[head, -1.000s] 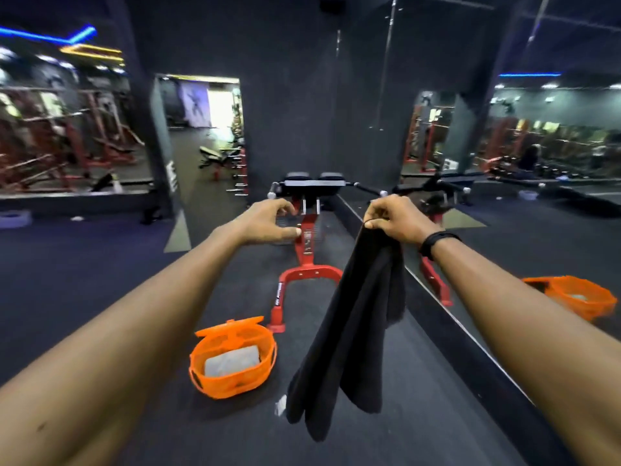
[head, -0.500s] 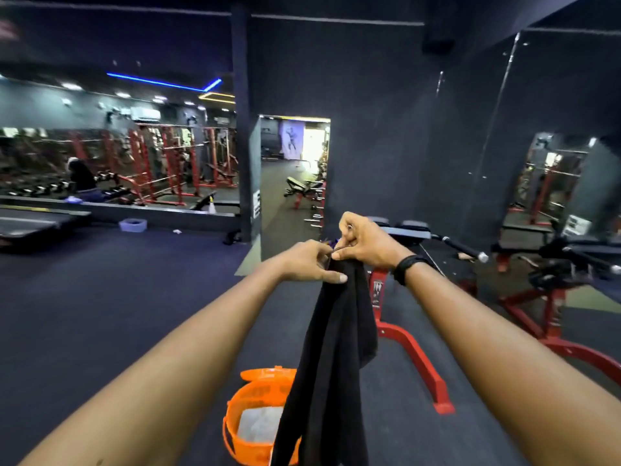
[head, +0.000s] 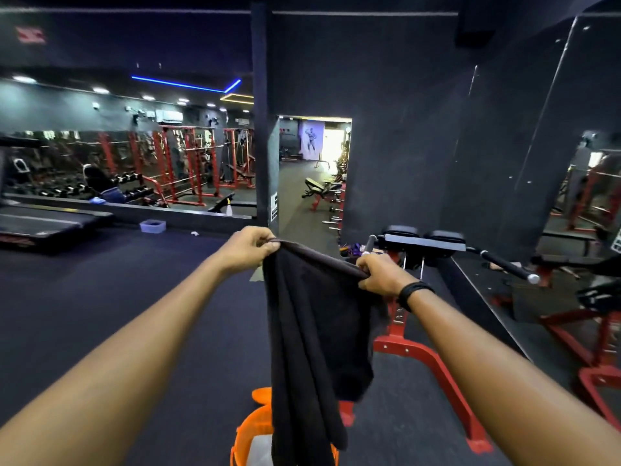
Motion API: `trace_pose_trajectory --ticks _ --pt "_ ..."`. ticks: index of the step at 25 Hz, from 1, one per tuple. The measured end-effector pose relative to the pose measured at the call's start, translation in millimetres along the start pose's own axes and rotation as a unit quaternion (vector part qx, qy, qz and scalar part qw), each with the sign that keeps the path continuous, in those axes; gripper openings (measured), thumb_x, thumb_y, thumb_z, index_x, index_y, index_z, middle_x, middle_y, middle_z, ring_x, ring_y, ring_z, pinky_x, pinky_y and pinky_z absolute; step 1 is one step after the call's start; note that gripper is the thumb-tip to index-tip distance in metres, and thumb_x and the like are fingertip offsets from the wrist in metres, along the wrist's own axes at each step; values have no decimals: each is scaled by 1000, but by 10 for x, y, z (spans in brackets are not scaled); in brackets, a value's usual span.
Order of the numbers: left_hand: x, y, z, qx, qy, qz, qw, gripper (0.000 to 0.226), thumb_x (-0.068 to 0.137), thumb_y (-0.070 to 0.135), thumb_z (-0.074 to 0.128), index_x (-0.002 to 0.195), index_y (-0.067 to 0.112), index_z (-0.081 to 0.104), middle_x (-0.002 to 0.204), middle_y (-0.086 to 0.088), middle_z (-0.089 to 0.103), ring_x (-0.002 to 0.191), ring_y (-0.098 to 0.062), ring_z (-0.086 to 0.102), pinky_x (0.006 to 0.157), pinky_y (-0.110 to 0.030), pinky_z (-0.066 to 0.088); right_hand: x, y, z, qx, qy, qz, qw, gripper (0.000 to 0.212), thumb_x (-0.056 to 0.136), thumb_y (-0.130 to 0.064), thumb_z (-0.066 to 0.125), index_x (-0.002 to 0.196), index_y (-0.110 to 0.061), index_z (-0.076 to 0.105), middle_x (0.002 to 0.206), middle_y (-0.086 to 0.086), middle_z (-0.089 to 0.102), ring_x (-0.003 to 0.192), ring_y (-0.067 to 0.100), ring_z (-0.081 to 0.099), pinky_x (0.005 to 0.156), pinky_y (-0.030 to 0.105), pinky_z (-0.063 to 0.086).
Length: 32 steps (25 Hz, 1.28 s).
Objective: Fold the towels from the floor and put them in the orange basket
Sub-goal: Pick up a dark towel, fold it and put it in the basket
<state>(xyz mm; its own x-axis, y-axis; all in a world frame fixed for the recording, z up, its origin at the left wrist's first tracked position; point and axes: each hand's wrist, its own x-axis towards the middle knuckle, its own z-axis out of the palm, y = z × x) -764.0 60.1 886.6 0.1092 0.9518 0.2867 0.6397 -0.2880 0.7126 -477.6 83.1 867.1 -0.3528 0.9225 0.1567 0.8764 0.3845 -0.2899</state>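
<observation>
1. The left hand [head: 247, 245] pinched the black towel [head: 312, 334] at its top left corner.
2. The right hand [head: 381, 275] gripped the top right corner.
3. The towel hung over the near orange basket [head: 250, 432].

orange basket [head: 250, 428] half behind towel [head: 312, 331], cropped below

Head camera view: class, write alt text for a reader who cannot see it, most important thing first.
Two outstretched hands, left hand and right hand, pinch the top edge of a black towel that hangs over an orange basket on a dark gym floor. A red exercise machine stands behind.
</observation>
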Motion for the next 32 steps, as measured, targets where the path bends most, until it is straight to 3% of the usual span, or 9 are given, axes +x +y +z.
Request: trace_pose_trajectory --ticks 3,8,12,16,20,23,26,29,32 --pt "231 -611 -246 31 12 -48 998 30 90 32 56 68 10 55 61 1 51 65 -17 49 69 -36 47 388 -175 -63 124 107 8 986 34 73 -22 81 58 -23 50 61 -6 55 67 11 50 54 17 33" --pt "560 -804 -286 -39 -89 -39 994 27 99 18 49 74 9 46 66 -3 37 62 -11 40 63 -25 44 997 -860 -240 191 153 -74 967 26 64 -11 84 65 -20 60 63 -3 60 58 3 46 57 21 38" --pt "844 -628 -247 -154 -137 5 978 24 96 16 55 72 15 51 64 1 50 58 -5 48 63 -21 46 1343 -1247 -267 163 165 -80 969 31 61 0 75 77 -16 53 62 -5 50 54 7 38 52 17 32" --pt "1084 -476 -221 -211 -61 78 973 18 86 30 69 87 16 58 70 9 53 63 -1 49 62 -14 41 1529 -1254 -240 160 148 -48 975 43 64 -3 76 95 -13 48 69 4 60 57 12 46 51 15 36" --pt "1330 -499 -162 -176 -1 121 977 15 79 28 72 81 18 61 76 -5 64 67 -7 50 67 -26 40 1623 -1138 -172 170 134 -32 976 50 64 -4 79 103 -12 49 70 2 59 58 11 46 50 17 37" --pt "1457 -506 -192 -270 89 93 954 18 88 11 65 77 19 54 74 -5 59 69 -11 48 63 -26 37 1660 -834 32 136 124 25 983 25 67 -13 81 78 -17 58 62 -5 54 59 11 46 53 22 41" --pt "1572 -639 -240 -338 145 39 929 16 94 11 56 81 18 50 78 -2 56 76 -14 49 67 -26 38 1689 -503 265 167 88 44 981 23 75 -16 76 60 -21 59 61 -3 60 61 12 53 61 37 51" --pt "1586 -703 -207 -251 82 2 964 18 87 35 66 90 19 57 88 1 61 84 -12 54 76 -25 43 1760 -477 256 209 136 13 968 17 76 -15 75 66 -23 65 62 -6 59 58 4 48 58 27 43" --pt "1510 -629 -70 -130 -93 8 987 33 76 47 74 90 18 68 83 6 63 76 -5 56 74 -23 43 1766 -592 134 207 160 -35 965 10 75 -13 75 73 -21 70 59 -10 54 53 0 42 53 17 35"
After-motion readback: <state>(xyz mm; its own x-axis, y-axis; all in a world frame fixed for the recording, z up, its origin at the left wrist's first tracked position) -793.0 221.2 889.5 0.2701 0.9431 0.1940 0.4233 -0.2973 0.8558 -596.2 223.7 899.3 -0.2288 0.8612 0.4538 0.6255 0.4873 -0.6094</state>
